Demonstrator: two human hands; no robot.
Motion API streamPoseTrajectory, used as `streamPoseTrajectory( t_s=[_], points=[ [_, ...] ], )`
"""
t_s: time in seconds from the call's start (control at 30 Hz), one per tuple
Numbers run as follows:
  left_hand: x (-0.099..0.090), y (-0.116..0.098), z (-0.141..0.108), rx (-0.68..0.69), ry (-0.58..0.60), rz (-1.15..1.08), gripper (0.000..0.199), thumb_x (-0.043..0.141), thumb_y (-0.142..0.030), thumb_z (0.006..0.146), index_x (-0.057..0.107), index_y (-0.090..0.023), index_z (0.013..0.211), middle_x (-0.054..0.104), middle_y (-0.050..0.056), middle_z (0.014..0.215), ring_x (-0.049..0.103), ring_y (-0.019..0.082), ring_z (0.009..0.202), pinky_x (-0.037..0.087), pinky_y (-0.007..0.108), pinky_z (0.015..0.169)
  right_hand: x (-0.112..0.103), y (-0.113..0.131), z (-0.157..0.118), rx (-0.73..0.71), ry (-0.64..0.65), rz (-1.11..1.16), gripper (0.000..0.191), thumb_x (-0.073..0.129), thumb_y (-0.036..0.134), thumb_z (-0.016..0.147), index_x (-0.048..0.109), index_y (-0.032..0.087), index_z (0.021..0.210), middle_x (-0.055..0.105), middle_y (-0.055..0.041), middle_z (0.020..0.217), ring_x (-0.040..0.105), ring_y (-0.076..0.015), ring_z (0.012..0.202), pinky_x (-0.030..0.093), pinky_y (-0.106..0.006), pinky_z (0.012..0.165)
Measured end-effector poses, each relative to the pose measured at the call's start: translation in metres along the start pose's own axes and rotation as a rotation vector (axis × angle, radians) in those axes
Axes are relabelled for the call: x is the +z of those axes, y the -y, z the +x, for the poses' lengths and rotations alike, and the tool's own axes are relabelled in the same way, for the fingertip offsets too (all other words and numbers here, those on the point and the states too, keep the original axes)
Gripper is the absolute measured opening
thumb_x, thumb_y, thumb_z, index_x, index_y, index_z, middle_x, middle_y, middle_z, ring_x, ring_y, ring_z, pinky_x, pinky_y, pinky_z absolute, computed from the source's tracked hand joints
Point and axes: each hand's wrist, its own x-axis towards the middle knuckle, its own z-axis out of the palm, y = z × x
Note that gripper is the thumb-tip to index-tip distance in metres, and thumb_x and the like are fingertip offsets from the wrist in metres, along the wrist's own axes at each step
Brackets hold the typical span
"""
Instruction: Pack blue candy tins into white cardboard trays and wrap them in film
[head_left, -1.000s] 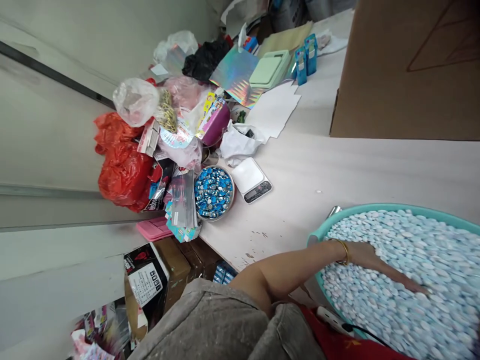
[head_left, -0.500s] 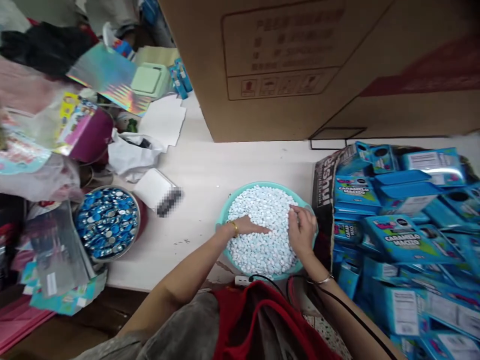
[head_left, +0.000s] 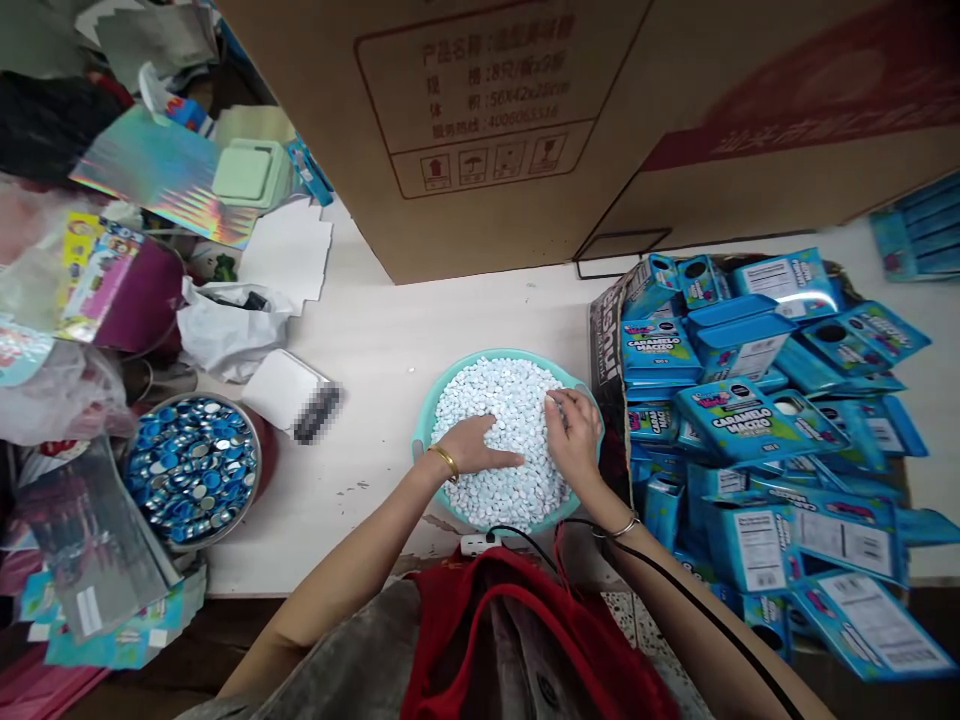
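A turquoise basin (head_left: pixel 424 415) full of small white pieces (head_left: pixel 499 385) sits on the white table in front of me. My left hand (head_left: pixel 474 447), with a gold bangle at the wrist, rests on the pieces with thumb and fingers apart. On the basin's right side is my right hand (head_left: pixel 574 437), a thin silver bangle at its wrist. Its fingers are curled inward, tips close together, over the pieces; whatever they may hold is too small to make out.
Right of the basin, an open carton (head_left: pixel 609 345) overflows with blue printed boxes (head_left: pixel 739 420). A large cardboard box (head_left: pixel 487 225) stands behind. To the left are a metal pot (head_left: pixel 259 470) of blue-and-silver discs and a white box (head_left: pixel 277 390). Black cable (head_left: pixel 690 590) crosses my right forearm.
My view has shifted, so the basin and table things sit further left. My left hand's fingers have come up out of the pieces and spread. The right hand stays curled near the rim.
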Motion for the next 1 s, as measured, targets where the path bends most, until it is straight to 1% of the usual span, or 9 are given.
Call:
streamPoseTrajectory(
  t_s=[0.1,0.17,0.27,0.33,0.4,0.53,0.7,0.83,1.0],
  points=[
    [0.002,-0.005,-0.011,0.101,-0.045,0.177,0.082,0.063,-0.063,0.075,0.044,-0.017,0.140,0.040,0.013,0.150,0.036,0.030,0.138,0.030,0.040,0.113,-0.007,0.003,-0.002,0.010,0.031,-0.033,0.041,0.041,0.048,0.096,0.067,0.020,0.109,0.064,-0.0104,0.114,0.053,-0.0274,0.109,0.038,-0.047,0.096],
    [0.002,-0.010,-0.018,0.122,-0.096,0.278,0.060,0.056,-0.052,0.085,0.051,-0.018,0.134,0.047,0.014,0.144,0.043,0.030,0.133,0.036,0.041,0.108,-0.011,0.004,-0.002,0.000,0.039,-0.021,0.042,0.040,0.048,0.096,0.067,0.019,0.110,0.065,-0.0105,0.113,0.053,-0.0274,0.108,0.038,-0.046,0.096],
    [-0.003,-0.015,-0.027,0.126,-0.158,0.393,0.030,0.046,-0.034,0.092,0.068,-0.017,0.105,0.064,0.013,0.118,0.060,0.027,0.110,0.046,0.038,0.090,-0.016,0.002,-0.002,-0.024,0.034,0.032,0.041,0.041,0.047,0.096,0.067,0.018,0.109,0.065,-0.0110,0.111,0.054,-0.0266,0.108,0.040,-0.045,0.096],
    [-0.011,-0.017,-0.026,0.173,-0.242,0.411,0.029,0.044,-0.031,0.093,0.069,-0.017,0.086,0.067,0.011,0.097,0.063,0.024,0.094,0.047,0.035,0.080,-0.017,0.000,-0.003,-0.039,0.027,0.070,0.040,0.041,0.045,0.096,0.067,0.018,0.109,0.065,-0.0114,0.111,0.055,-0.0260,0.107,0.042,-0.044,0.095],
    [-0.021,-0.019,-0.017,0.295,-0.383,0.366,0.029,0.044,-0.031,0.094,0.066,-0.017,0.081,0.066,0.008,0.086,0.061,0.021,0.086,0.046,0.032,0.076,-0.018,-0.001,-0.003,-0.050,0.020,0.106,0.038,0.041,0.043,0.096,0.066,0.018,0.110,0.064,-0.0120,0.111,0.056,-0.0252,0.106,0.043,-0.044,0.095],
    [-0.038,-0.024,0.026,0.582,-0.608,0.315,0.027,0.045,-0.033,0.095,0.063,-0.017,0.105,0.063,0.008,0.103,0.056,0.020,0.098,0.042,0.033,0.088,-0.018,-0.003,0.000,-0.059,0.015,0.136,0.037,0.039,0.038,0.098,0.065,0.016,0.112,0.063,-0.0126,0.112,0.055,-0.0245,0.108,0.044,-0.044,0.095],
    [-0.030,-0.028,0.072,0.607,-0.547,0.544,0.042,0.050,-0.052,0.090,0.062,-0.024,0.120,0.060,0.008,0.117,0.050,0.026,0.107,0.036,0.041,0.090,-0.012,-0.004,0.010,-0.067,-0.010,0.086,0.038,0.038,0.038,0.098,0.064,0.016,0.114,0.063,-0.0131,0.115,0.053,-0.0259,0.110,0.043,-0.045,0.097],
    [-0.009,-0.019,0.067,0.667,-0.565,0.582,0.050,0.048,-0.060,0.088,0.062,-0.026,0.122,0.058,0.009,0.121,0.048,0.027,0.108,0.034,0.043,0.091,-0.005,0.001,0.007,-0.078,0.035,0.059,0.038,0.040,0.039,0.098,0.064,0.016,0.116,0.062,-0.0135,0.117,0.052,-0.0265,0.111,0.043,-0.045,0.097],
    [0.013,-0.003,0.043,0.655,-0.612,0.513,0.045,0.047,-0.055,0.091,0.062,-0.025,0.121,0.058,0.010,0.121,0.049,0.026,0.108,0.038,0.041,0.088,-0.006,0.011,-0.009,-0.128,0.106,0.098,0.036,0.037,0.033,0.098,0.062,0.018,0.120,0.062,-0.0121,0.117,0.052,-0.0262,0.110,0.043,-0.045,0.096]
  ],
)
